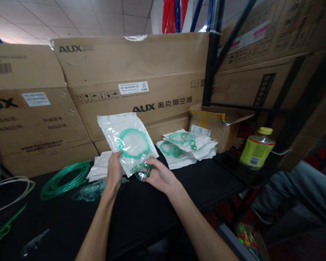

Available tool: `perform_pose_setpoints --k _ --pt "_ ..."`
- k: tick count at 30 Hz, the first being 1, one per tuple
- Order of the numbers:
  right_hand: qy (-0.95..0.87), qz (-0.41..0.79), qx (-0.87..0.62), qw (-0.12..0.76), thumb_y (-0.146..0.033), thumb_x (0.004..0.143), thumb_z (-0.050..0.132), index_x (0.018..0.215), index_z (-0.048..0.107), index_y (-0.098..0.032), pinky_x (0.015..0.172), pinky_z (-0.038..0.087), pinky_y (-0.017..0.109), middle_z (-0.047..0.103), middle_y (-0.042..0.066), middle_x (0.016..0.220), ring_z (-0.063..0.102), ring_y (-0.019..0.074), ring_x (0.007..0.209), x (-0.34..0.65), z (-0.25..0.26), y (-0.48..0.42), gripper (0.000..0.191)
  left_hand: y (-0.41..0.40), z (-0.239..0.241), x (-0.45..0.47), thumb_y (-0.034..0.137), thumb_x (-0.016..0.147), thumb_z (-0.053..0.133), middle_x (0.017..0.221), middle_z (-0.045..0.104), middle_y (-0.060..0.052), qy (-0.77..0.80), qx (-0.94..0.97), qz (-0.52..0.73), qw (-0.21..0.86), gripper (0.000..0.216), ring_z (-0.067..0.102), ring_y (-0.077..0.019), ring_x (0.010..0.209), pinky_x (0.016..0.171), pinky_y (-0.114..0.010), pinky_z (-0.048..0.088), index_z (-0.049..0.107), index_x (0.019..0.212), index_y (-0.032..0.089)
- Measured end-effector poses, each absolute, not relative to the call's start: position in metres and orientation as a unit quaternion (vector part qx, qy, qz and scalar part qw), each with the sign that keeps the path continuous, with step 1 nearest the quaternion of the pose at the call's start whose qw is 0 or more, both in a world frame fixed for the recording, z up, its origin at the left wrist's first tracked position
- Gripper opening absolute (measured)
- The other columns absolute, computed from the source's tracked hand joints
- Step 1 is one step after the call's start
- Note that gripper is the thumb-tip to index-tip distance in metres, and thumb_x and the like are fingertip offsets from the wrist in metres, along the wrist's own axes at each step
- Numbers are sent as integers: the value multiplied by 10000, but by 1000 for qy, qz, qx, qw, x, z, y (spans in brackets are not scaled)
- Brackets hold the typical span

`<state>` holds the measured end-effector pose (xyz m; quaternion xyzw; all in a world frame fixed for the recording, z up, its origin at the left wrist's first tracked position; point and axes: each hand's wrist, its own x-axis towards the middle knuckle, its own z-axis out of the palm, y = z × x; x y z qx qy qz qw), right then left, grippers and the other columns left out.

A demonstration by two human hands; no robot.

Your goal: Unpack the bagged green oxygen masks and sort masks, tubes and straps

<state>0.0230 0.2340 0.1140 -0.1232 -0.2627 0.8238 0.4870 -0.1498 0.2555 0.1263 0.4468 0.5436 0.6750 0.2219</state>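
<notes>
A clear-fronted white pouch (108, 127) with coiled green tubing (134, 143) in it is held up above the black table. My left hand (115, 169) is closed on the pouch's lower left edge. At its lower right, my right hand (160, 175) is closed, fingers pinching a clear oxygen mask (141, 173) with green parts. Whether the mask is fully inside the pouch, I cannot tell. Behind my left wrist lies another clear greenish mask (91, 191), partly hidden, beside a loose coil of green tubing (67, 181).
More filled pouches (184, 146) are stacked at the right, by an open cardboard box (217, 125). White packets (99, 166) lie behind my left hand. Large cartons (130, 72) wall the back. A yellow-capped bottle (258, 148) stands at right, near a person's leg (293, 192).
</notes>
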Motion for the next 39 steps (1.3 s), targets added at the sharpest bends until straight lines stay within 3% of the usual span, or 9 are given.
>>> perform_pose_setpoints --k 3,9,12,24,27,29,33,39 --pt "-263 825 -112 488 -127 654 841 909 626 -213 697 517 290 707 -25 844 646 158 767 26 114 235 344 259 125 -151 516 781 521 870 665 -29 551 432 675 232 353 603 -250 887 797 -330 499 615 836 180" --pt "-253 820 -114 501 -125 676 828 897 582 -239 734 520 285 724 -38 889 676 160 833 29 110 234 350 251 126 -144 634 850 466 588 568 13 567 432 646 273 482 541 -205 528 529 -311 462 608 815 175" --pt "-261 817 -117 501 -134 683 823 917 604 -235 729 514 285 731 -27 909 680 165 828 30 111 232 336 247 126 -141 610 869 475 545 519 37 575 424 646 269 452 492 -181 468 486 -291 426 602 827 178" --pt "-267 766 -210 546 -195 665 874 910 683 -221 650 522 264 730 -17 852 655 147 710 60 106 203 312 246 123 -156 402 871 519 787 601 -8 582 347 709 197 202 586 -205 770 708 -303 492 573 839 210" --pt "-247 706 -288 597 -243 589 908 956 703 -244 674 567 316 767 35 972 703 214 790 90 103 188 421 242 125 -149 367 879 514 814 603 -9 572 333 719 212 161 605 -192 753 689 -294 515 562 879 214" --pt "-278 672 -306 615 -312 612 903 1032 715 -248 686 586 340 768 61 1031 717 241 827 108 102 178 465 236 126 -139 352 892 499 835 609 -8 561 327 725 229 150 623 -174 708 657 -285 534 548 931 216" --pt "-310 661 -288 620 -357 701 889 1134 725 -230 737 586 258 765 48 1043 715 179 848 123 96 166 480 214 129 -121 303 916 471 876 597 -4 540 314 736 260 161 660 -135 600 622 -283 581 475 1050 215" --pt "-287 697 -266 601 -322 686 919 1051 759 -206 730 572 233 768 42 952 706 162 813 117 80 173 415 205 140 -120 230 990 473 1211 623 -126 588 319 675 311 232 778 -132 742 801 -266 618 387 1202 190"
